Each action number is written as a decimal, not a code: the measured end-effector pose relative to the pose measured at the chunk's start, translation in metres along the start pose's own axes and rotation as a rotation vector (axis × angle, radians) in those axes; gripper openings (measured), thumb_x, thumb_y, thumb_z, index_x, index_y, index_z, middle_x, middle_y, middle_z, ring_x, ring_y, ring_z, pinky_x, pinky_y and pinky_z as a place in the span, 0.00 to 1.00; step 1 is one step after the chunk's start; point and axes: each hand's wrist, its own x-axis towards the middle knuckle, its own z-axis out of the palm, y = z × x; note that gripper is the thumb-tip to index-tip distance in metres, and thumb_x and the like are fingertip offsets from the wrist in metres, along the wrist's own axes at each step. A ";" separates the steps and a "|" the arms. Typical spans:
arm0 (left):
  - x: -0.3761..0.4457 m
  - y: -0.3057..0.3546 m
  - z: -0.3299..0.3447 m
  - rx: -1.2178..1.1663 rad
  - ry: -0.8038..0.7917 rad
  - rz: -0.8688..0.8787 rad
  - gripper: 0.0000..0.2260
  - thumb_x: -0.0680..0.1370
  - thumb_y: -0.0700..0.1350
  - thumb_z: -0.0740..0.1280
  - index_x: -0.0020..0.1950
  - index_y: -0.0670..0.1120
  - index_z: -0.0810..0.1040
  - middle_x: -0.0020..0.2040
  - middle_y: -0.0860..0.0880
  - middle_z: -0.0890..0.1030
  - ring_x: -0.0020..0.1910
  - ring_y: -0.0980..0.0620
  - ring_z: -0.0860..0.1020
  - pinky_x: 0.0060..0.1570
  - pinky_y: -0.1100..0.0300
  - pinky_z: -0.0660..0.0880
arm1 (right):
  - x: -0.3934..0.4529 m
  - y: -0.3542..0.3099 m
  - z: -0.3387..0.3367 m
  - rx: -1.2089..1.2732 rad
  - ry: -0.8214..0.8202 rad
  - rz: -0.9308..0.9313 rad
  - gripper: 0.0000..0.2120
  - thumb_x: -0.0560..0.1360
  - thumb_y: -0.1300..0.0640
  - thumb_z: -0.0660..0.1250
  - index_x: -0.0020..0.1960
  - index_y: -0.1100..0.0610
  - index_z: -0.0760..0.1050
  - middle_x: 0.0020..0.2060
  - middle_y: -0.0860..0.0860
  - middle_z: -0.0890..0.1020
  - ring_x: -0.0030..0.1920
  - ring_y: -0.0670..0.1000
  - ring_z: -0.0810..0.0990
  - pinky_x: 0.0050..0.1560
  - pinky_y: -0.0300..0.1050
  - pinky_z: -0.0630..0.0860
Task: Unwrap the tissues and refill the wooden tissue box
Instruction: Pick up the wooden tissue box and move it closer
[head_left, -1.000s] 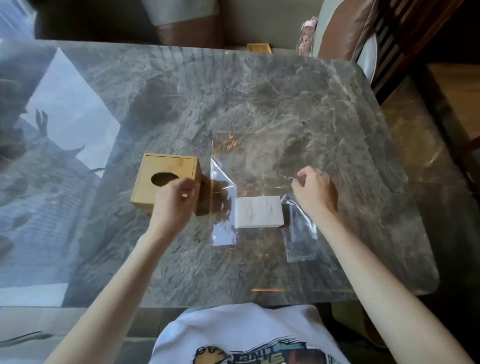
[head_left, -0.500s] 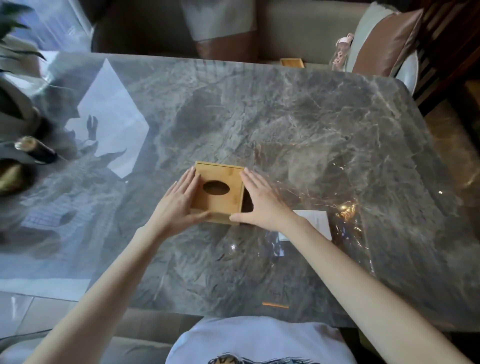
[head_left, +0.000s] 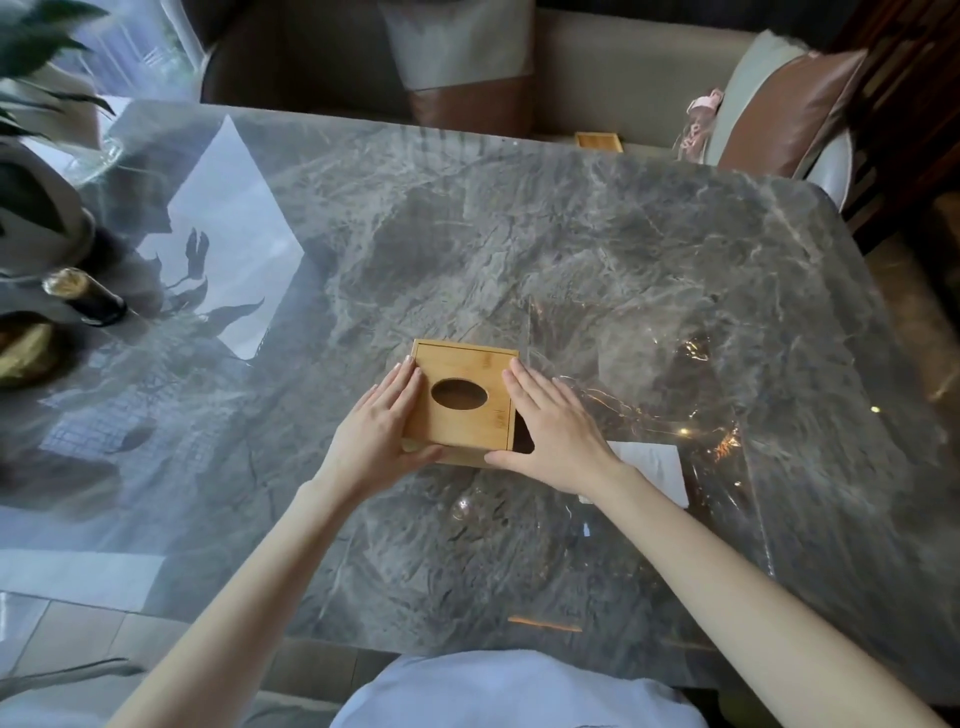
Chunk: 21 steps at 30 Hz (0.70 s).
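Observation:
The square wooden tissue box (head_left: 467, 374) with an oval hole in its lid stands on the grey marble table (head_left: 571, 249), in front of me. My left hand (head_left: 379, 436) presses flat against its left side, thumb on the near edge. My right hand (head_left: 556, 431) lies against its right side, thumb at the near right corner. The lid sits shifted left, leaving a dark gap on the right. A white tissue stack (head_left: 654, 467) lies just right of my right wrist, on the spread clear plastic wrapper (head_left: 675, 374).
A dark bottle (head_left: 85, 296), a brass dish (head_left: 23, 353) and a potted plant (head_left: 31, 171) stand at the table's left edge. A sofa with a brown cushion (head_left: 789, 114) lies beyond the far edge. A small wooden piece (head_left: 598, 141) rests on the sofa.
My right hand left the plastic wrapper and came over to the box's right side. Both hands now hold the box, which has shifted nearer to me, and the lid shows a gap on the right.

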 end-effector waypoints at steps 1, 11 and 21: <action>-0.001 0.001 0.001 0.005 0.009 0.000 0.46 0.66 0.69 0.56 0.74 0.40 0.57 0.76 0.42 0.56 0.75 0.46 0.56 0.73 0.55 0.54 | 0.000 0.001 0.000 -0.011 0.002 -0.007 0.47 0.71 0.34 0.59 0.75 0.56 0.38 0.76 0.52 0.42 0.76 0.49 0.42 0.74 0.47 0.39; -0.008 0.007 0.004 0.082 0.021 0.027 0.48 0.68 0.75 0.46 0.71 0.38 0.64 0.72 0.39 0.65 0.71 0.43 0.64 0.69 0.50 0.56 | -0.008 0.007 0.006 -0.149 0.089 -0.057 0.47 0.67 0.29 0.52 0.74 0.61 0.52 0.75 0.57 0.57 0.73 0.55 0.61 0.73 0.51 0.54; -0.002 0.014 -0.026 -0.321 -0.002 -0.088 0.57 0.52 0.80 0.56 0.72 0.47 0.64 0.74 0.53 0.65 0.72 0.57 0.64 0.69 0.64 0.58 | -0.009 0.008 -0.011 -0.003 0.096 -0.078 0.48 0.64 0.27 0.45 0.73 0.59 0.58 0.74 0.55 0.62 0.73 0.52 0.60 0.73 0.47 0.53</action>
